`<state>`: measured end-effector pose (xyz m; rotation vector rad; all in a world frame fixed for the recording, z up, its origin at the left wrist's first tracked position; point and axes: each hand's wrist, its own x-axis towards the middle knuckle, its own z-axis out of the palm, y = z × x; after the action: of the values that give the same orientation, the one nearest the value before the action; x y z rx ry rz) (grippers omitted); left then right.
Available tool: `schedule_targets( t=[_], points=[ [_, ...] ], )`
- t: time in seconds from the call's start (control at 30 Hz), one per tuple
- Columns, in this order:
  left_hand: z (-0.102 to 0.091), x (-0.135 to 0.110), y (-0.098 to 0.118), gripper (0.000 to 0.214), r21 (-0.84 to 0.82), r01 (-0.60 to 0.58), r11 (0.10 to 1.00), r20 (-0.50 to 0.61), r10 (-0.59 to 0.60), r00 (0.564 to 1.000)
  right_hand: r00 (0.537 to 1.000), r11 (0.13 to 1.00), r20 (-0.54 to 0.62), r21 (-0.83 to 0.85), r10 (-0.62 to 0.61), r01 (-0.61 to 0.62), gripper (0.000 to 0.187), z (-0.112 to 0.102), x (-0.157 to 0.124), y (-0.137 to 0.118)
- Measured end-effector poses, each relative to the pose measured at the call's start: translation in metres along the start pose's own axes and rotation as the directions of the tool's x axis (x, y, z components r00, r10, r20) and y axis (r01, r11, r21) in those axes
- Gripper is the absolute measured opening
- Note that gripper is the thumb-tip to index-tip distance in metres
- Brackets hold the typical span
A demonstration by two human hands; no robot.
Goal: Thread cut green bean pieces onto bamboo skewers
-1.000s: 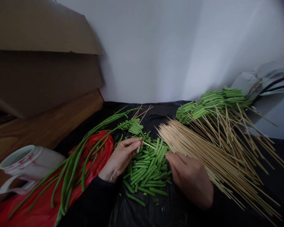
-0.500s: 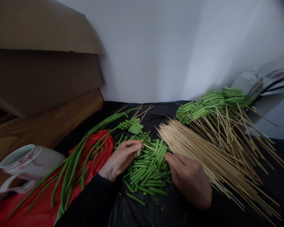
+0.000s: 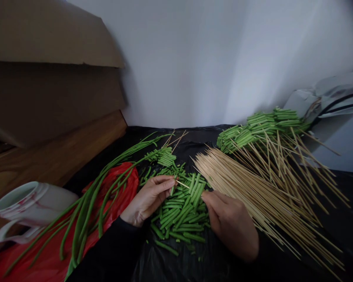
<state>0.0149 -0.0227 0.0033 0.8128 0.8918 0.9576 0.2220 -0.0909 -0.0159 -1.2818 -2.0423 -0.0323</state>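
Note:
Between my hands runs a thin bamboo skewer (image 3: 182, 184) with several cut green bean pieces (image 3: 195, 187) threaded side by side on it. My right hand (image 3: 233, 223) is closed on the skewer behind those pieces. The fingertips of my left hand (image 3: 153, 196) pinch a short green bean piece (image 3: 172, 190) at the skewer's tip; whether the tip has gone into it I cannot tell. Below both hands lies a loose pile of cut green beans (image 3: 178, 219) on black plastic sheeting (image 3: 164, 270).
Bare bamboo skewers (image 3: 247, 188) lie in a large bundle on the right. Behind them are stacked bean skewers (image 3: 259, 127). Long uncut beans (image 3: 88, 207) rest on a red plastic bag (image 3: 47, 258) at left, beside a white mug (image 3: 50, 199). A cardboard box (image 3: 53, 90) stands back left.
The whole view has shifted slightly to the left. Both hands keep the same grips on the skewer and the bean piece, with little other movement.

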Motion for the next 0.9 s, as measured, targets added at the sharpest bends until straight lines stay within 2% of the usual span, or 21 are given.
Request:
schedule_targets(
  t=[0.23,0.43,0.9],
  points=[
    [0.000,0.000,-0.004,0.016,0.019,0.008,1.000,-0.016,-0.008,1.000,1.000,0.999,-0.005,-0.039,-0.002,0.002,0.024,0.002,-0.001,-0.001],
    [0.006,-0.002,-0.011,0.017,0.041,0.046,0.998,0.033,-0.048,0.998,0.998,0.995,-0.043,-0.094,-0.039,0.035,0.024,-0.001,0.001,-0.008],
    [0.016,-0.005,-0.012,0.021,0.073,0.037,0.997,-0.007,-0.037,0.999,0.997,0.995,-0.052,-0.076,-0.064,0.060,0.025,0.003,0.002,-0.010]
  ],
)
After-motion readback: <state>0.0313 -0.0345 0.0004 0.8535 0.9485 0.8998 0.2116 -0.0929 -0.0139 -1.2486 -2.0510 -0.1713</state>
